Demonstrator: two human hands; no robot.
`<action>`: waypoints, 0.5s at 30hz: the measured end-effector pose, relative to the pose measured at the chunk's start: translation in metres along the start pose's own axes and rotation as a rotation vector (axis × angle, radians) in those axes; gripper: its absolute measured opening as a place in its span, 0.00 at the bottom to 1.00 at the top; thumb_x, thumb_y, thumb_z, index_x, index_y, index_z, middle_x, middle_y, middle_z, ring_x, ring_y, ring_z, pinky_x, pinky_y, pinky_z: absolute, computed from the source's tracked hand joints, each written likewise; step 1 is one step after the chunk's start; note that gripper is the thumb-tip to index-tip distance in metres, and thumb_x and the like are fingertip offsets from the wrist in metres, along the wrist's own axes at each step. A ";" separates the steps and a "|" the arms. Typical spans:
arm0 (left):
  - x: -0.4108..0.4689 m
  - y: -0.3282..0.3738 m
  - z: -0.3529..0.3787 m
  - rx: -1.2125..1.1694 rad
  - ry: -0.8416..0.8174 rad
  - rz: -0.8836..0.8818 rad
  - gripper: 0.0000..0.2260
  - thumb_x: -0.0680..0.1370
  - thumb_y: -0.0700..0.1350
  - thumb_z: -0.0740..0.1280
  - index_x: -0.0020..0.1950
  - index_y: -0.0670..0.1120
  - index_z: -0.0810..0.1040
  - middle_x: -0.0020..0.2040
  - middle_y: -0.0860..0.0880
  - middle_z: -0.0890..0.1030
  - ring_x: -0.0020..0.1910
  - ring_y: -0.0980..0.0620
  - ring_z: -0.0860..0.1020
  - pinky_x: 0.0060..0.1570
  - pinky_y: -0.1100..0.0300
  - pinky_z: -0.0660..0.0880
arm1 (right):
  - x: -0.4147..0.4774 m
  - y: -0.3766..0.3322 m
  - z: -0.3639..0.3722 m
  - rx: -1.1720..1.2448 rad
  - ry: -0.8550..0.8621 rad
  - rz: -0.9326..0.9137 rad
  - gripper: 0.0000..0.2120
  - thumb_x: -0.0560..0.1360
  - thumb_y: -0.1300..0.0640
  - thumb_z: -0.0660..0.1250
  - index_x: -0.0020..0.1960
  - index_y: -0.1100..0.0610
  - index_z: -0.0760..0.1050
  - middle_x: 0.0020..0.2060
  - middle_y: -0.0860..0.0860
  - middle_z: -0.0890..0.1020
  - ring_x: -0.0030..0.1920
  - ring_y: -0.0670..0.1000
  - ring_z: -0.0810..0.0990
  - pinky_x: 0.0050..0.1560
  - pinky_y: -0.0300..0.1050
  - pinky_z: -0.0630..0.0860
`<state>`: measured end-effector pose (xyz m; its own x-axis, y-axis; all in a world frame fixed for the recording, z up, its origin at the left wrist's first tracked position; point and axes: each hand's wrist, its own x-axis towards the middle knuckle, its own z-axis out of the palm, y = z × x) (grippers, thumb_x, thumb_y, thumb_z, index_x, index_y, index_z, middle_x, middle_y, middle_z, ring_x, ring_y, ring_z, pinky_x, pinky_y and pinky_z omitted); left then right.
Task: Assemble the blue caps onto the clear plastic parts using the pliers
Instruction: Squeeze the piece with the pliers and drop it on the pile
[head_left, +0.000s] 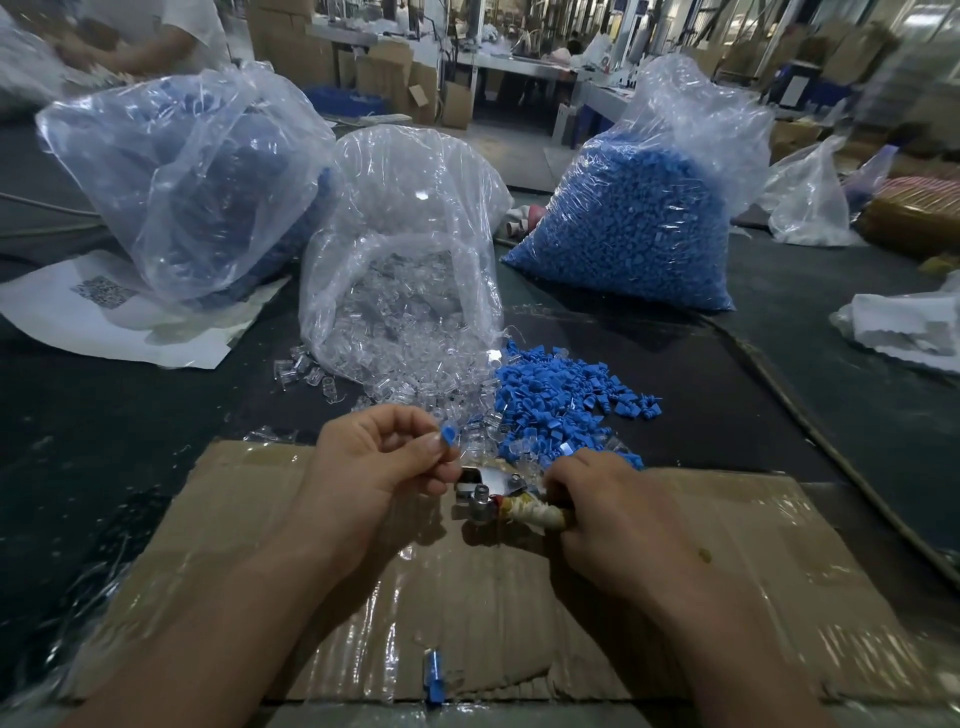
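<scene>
My left hand pinches a blue cap between thumb and fingertips, just above the metal jaws of the pliers. My right hand grips the pliers' taped handle, and the jaws point left toward my left hand. A loose pile of blue caps lies right behind my hands. Clear plastic parts spill from an open bag beside that pile. One assembled blue piece lies on the cardboard near me.
Taped cardboard covers the dark table under my hands. A full bag of blue caps stands back right, another bag back left on white paper. A person works at the far left.
</scene>
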<state>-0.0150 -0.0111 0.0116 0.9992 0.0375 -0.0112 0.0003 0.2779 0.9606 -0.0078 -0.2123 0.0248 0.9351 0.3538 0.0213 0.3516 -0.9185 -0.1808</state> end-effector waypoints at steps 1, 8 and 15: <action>0.000 0.001 0.000 -0.009 0.004 0.010 0.03 0.64 0.37 0.68 0.37 0.41 0.79 0.33 0.40 0.82 0.30 0.49 0.81 0.28 0.65 0.76 | -0.001 0.001 0.000 0.024 0.024 0.008 0.08 0.71 0.50 0.65 0.46 0.45 0.66 0.41 0.42 0.66 0.44 0.44 0.65 0.40 0.39 0.64; -0.005 0.005 0.008 0.080 0.009 0.115 0.03 0.68 0.34 0.67 0.38 0.40 0.77 0.31 0.44 0.81 0.29 0.51 0.80 0.29 0.66 0.76 | -0.003 0.003 -0.005 0.292 0.241 0.084 0.14 0.67 0.58 0.68 0.45 0.45 0.65 0.40 0.40 0.71 0.40 0.41 0.69 0.36 0.36 0.66; -0.011 0.010 0.015 0.215 0.007 0.175 0.07 0.71 0.30 0.66 0.39 0.40 0.77 0.31 0.46 0.82 0.29 0.54 0.80 0.31 0.67 0.76 | -0.002 -0.004 -0.003 0.273 0.198 -0.002 0.15 0.69 0.54 0.68 0.46 0.45 0.63 0.41 0.39 0.66 0.43 0.40 0.66 0.38 0.33 0.61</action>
<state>-0.0257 -0.0234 0.0258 0.9846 0.0738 0.1586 -0.1629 0.0569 0.9850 -0.0113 -0.2101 0.0281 0.9343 0.2901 0.2074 0.3538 -0.8271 -0.4368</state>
